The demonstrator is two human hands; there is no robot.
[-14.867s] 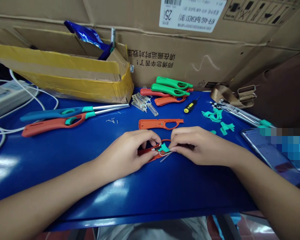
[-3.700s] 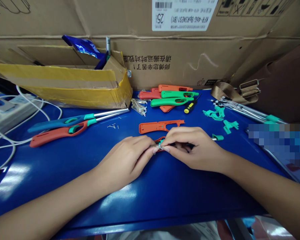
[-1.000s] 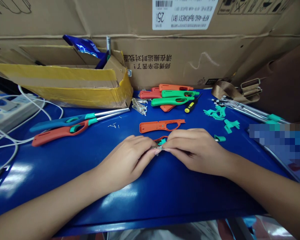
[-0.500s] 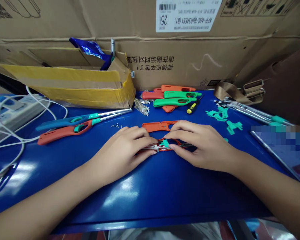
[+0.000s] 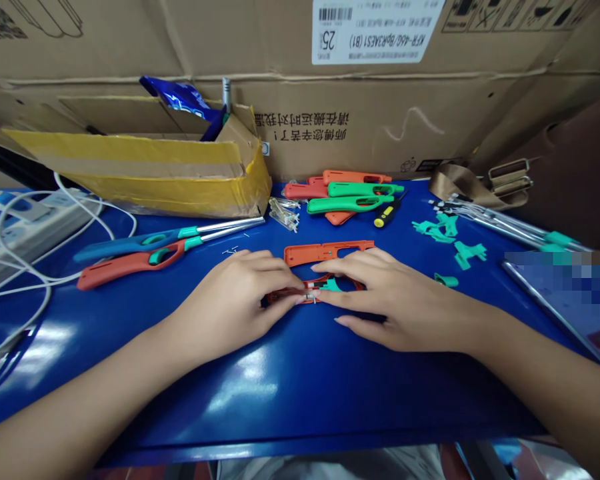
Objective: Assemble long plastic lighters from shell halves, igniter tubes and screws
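On the blue table lies an orange lighter half-shell (image 5: 276, 295), with a green trigger (image 5: 333, 285) and a small clear fuel part (image 5: 310, 294) inside it. My left hand (image 5: 245, 293) pinches the shell's left part between thumb and fingers, close to the clear part. My right hand (image 5: 395, 293) reaches over the shell's right part with fingers stretched apart; one fingertip touches the clear part, and the thumb is off the shell. Just behind lies the matching orange half-shell (image 5: 307, 254), hollow side up. My hands cover some of the inner parts.
Red and blue finished lighters (image 5: 130, 268) lie left, near small screws (image 5: 230, 251). Orange and green shells (image 5: 350, 204), clear parts (image 5: 285, 215) and a screwdriver (image 5: 386, 213) lie behind. Right are green triggers (image 5: 469, 254), metal tubes (image 5: 510, 223) and a green cap (image 5: 446, 280). A yellow-taped box (image 5: 180, 190) stands back left.
My right thumb has come off the green trigger and my right fingers have spread and shifted left. My left fingertips have slid slightly left. The green cap at right is now uncovered.
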